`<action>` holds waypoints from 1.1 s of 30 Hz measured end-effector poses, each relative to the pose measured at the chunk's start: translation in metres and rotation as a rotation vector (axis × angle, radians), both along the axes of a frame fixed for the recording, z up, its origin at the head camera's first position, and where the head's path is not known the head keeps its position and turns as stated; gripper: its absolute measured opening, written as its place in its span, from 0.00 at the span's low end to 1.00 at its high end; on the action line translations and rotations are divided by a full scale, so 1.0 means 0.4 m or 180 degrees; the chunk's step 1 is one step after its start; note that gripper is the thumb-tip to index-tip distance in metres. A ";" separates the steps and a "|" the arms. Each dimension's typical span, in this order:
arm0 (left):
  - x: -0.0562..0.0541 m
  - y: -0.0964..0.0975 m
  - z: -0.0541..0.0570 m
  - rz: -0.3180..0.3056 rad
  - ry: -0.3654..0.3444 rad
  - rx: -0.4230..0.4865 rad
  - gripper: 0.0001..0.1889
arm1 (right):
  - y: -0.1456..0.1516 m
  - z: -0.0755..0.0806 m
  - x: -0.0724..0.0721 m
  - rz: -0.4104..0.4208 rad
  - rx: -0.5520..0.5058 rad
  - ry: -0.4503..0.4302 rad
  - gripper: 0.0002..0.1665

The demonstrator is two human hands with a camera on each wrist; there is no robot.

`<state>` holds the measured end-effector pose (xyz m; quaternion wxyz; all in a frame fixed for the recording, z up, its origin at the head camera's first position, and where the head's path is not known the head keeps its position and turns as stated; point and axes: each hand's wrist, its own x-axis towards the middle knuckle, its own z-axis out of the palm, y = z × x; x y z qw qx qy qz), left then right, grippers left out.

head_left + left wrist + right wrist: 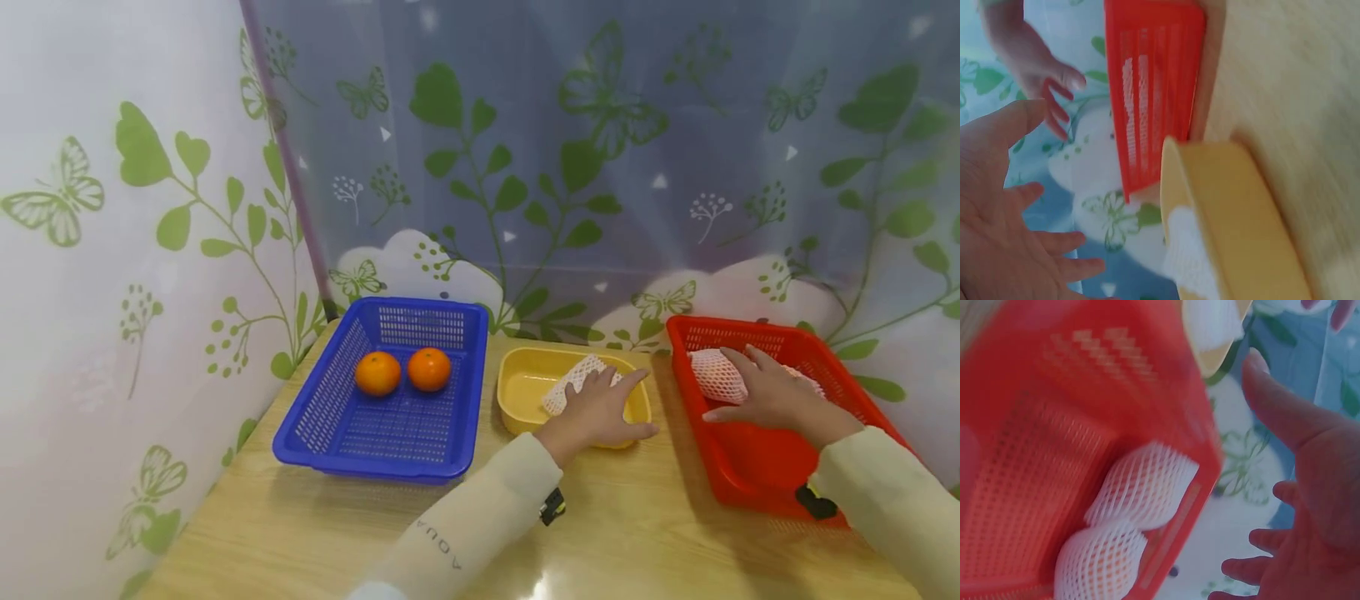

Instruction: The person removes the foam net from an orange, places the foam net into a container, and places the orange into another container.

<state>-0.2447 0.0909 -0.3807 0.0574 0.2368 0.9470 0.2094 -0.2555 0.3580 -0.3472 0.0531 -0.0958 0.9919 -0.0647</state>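
My left hand (597,408) hovers over the yellow basin (522,379) with its fingers spread and nothing in them. A white foam net sleeve (564,390) lies in that basin, partly covered by the hand in the head view. Above the red basket (723,475) my right hand (776,396) is held with fingers apart, also holding nothing. Two fruits in white foam nets, a nearer net-wrapped fruit (1100,562) and another net-wrapped fruit (1144,487), sit side by side against the red basket's wall in the right wrist view.
On the left of the wooden table (600,533) stands a blue basket (375,433). Inside it are two bare oranges, a left orange (377,373) and a right orange (429,369). A printed curtain (525,167) hangs right behind the containers, and another patterned wall (150,292) borders the left side.
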 end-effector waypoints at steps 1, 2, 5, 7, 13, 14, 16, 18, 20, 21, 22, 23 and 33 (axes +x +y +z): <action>0.007 0.013 -0.003 0.0002 0.0018 0.0007 0.41 | 0.010 -0.003 -0.007 -0.0042 0.0026 -0.0011 0.73; 0.014 0.026 -0.006 0.0009 0.0036 0.0010 0.42 | 0.020 -0.005 -0.014 -0.0079 0.0044 -0.0024 0.74; 0.035 0.064 -0.015 0.0056 0.0072 0.0040 0.43 | 0.048 -0.009 -0.037 -0.0159 0.0030 -0.0112 0.77; 0.046 0.090 -0.023 0.0087 0.0074 0.0039 0.43 | 0.064 -0.012 -0.052 -0.0187 -0.0033 -0.0206 0.78; 0.064 0.159 -0.063 0.0073 0.0153 -0.0086 0.42 | 0.097 -0.020 -0.091 -0.0223 -0.0281 -0.0404 0.80; 0.065 0.167 -0.071 0.0060 0.0175 -0.0119 0.42 | 0.100 -0.023 -0.097 -0.0230 -0.0325 -0.0425 0.80; 0.067 0.179 -0.088 0.0019 0.0175 -0.0158 0.42 | 0.102 -0.032 -0.108 -0.0198 -0.0404 -0.0459 0.79; 0.070 0.186 -0.103 -0.0025 0.0158 -0.0170 0.42 | 0.102 -0.045 -0.117 -0.0188 -0.0483 -0.0511 0.79; 0.072 0.182 -0.114 -0.0057 0.0159 -0.0162 0.42 | 0.091 -0.063 -0.129 -0.0181 -0.0540 -0.0530 0.80; 0.072 0.180 -0.119 -0.0063 0.0157 -0.0149 0.42 | 0.085 -0.068 -0.133 -0.0180 -0.0554 -0.0522 0.80; 0.072 0.178 -0.123 -0.0066 0.0153 -0.0130 0.42 | 0.077 -0.073 -0.137 -0.0177 -0.0547 -0.0494 0.79; 0.072 0.178 -0.127 -0.0072 0.0169 -0.0132 0.42 | 0.071 -0.077 -0.142 -0.0174 -0.0544 -0.0465 0.79; 0.064 0.212 -0.141 -0.0213 0.0165 -0.0383 0.34 | 0.066 -0.100 -0.177 -0.0383 -0.0489 -0.0458 0.75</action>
